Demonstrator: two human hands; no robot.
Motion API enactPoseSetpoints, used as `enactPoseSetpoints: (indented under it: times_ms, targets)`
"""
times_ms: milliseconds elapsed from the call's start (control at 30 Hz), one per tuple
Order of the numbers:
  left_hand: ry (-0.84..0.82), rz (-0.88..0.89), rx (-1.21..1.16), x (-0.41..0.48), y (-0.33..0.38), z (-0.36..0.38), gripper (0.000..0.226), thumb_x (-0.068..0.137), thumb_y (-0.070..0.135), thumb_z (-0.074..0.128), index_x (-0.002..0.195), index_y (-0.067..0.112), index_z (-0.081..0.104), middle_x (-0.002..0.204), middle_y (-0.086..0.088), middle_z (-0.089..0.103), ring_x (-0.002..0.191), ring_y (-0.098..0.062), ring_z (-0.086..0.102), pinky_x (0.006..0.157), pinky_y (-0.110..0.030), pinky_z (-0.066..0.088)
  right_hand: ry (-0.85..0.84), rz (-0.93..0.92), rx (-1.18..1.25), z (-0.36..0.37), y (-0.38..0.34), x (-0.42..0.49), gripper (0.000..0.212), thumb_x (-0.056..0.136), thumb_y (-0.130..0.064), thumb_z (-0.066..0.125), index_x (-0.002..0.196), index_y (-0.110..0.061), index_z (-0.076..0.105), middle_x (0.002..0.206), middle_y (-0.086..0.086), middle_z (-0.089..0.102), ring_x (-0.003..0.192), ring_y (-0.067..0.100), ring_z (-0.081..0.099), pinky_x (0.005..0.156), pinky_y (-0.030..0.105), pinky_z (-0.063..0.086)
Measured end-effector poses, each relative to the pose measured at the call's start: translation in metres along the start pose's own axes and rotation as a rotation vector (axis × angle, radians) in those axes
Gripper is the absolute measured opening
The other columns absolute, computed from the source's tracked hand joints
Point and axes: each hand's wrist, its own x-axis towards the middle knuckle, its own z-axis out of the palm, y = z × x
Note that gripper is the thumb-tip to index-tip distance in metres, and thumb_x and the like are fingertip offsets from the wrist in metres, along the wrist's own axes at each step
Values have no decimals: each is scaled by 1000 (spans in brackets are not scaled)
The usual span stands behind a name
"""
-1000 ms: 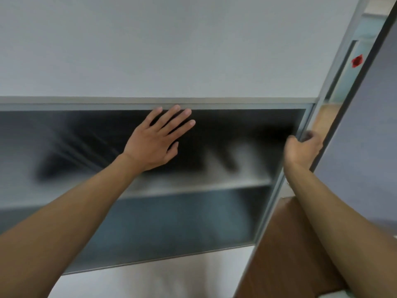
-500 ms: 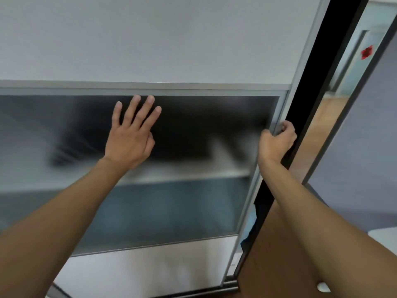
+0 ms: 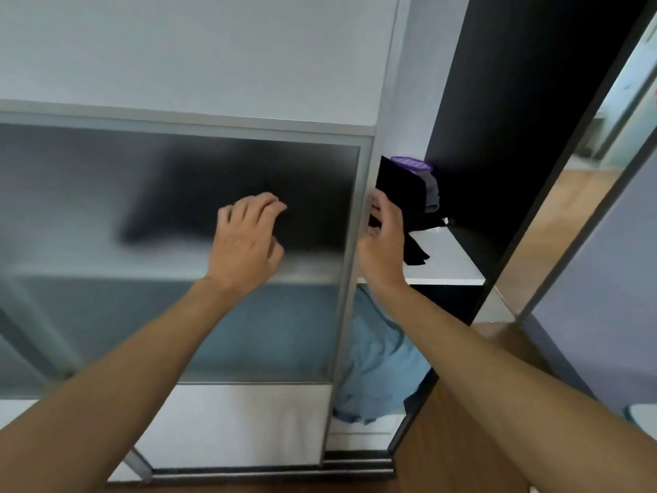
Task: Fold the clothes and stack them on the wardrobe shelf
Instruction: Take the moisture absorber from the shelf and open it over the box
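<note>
- left hand (image 3: 249,240): bent fingertips on the sliding door (image 3: 142,172), holding nothing.
- right hand (image 3: 385,243) curls round the door's edge.
- black clothes (image 3: 401,186) on the shelf (image 3: 448,257) at its 1 o'clock; blue garment (image 3: 380,368) at 6 o'clock.

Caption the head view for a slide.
Wardrobe's sliding door partly open, left hand on its frosted panel, right hand gripping its edge; black clothes on white shelf, blue garment below.
</note>
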Motion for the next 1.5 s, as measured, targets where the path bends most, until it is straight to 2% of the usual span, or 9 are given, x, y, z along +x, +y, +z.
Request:
enactPoseSetpoints:
  times_ms: [100,233,400,567,700,867,1267,1367,1500]
  targets:
    - [-139,-185,-124,12,30,8,23,91,37,55,106,23,64,90,5,72,83,-27,68,70,-36,47,-289,-56,-98,-13,6,13,72,80,16,42,141,-22,52,131,-1,54,110,14,60,93,22,50]
    - [-364,-395,-10,31,51,27,49,86,67,55,90,20,68,89,-5,69,88,-36,66,70,-37,43,-476,-101,-395,-38,30,27,60,86,5,50,141,-18,52,141,-1,50,119,14,54,100,24,43]
    - [-261,-527,54,14,21,32,42,93,53,57,80,15,69,83,-12,68,82,-40,65,65,-35,38,-558,128,-801,-79,82,54,58,91,-12,55,147,-13,42,145,14,42,134,33,41,109,44,38]
    - [-192,-651,81,-2,-4,34,38,96,47,54,93,11,64,90,-21,69,85,-45,64,68,-40,37,-585,315,-984,-106,122,55,61,91,-18,56,149,-18,38,144,15,39,127,36,45,109,47,37]
    - [-163,-773,92,-21,-10,40,35,102,37,45,113,4,44,94,-28,68,86,-50,65,68,-45,39,-591,203,-1104,-115,137,46,56,90,-20,57,145,-21,43,137,13,44,127,33,44,107,48,34]
    - [-115,-1071,-72,-32,-20,44,24,97,25,51,110,10,37,102,-25,65,96,-51,62,83,-53,46,-609,119,-1150,-120,140,42,60,83,-24,61,141,-22,46,132,10,47,122,33,46,104,48,39]
    - [143,-1493,-453,-35,34,73,62,86,17,62,142,4,38,145,-16,37,129,-38,46,105,-39,40,-638,10,-1233,-123,144,46,60,82,-33,62,138,-22,43,131,12,46,116,36,45,96,47,41]
    - [74,-1350,-675,-16,95,101,45,89,10,62,132,9,51,142,-12,41,125,-31,50,107,-39,44,-676,2,-1210,-126,147,45,61,84,-30,59,141,-20,41,134,12,44,118,36,43,98,47,40]
    - [-68,-911,-864,24,158,123,29,88,-2,55,106,19,62,123,-2,51,104,-14,56,81,0,40,-688,-108,-1198,-140,153,44,64,86,-33,55,146,-20,37,140,10,44,123,34,44,101,46,38]
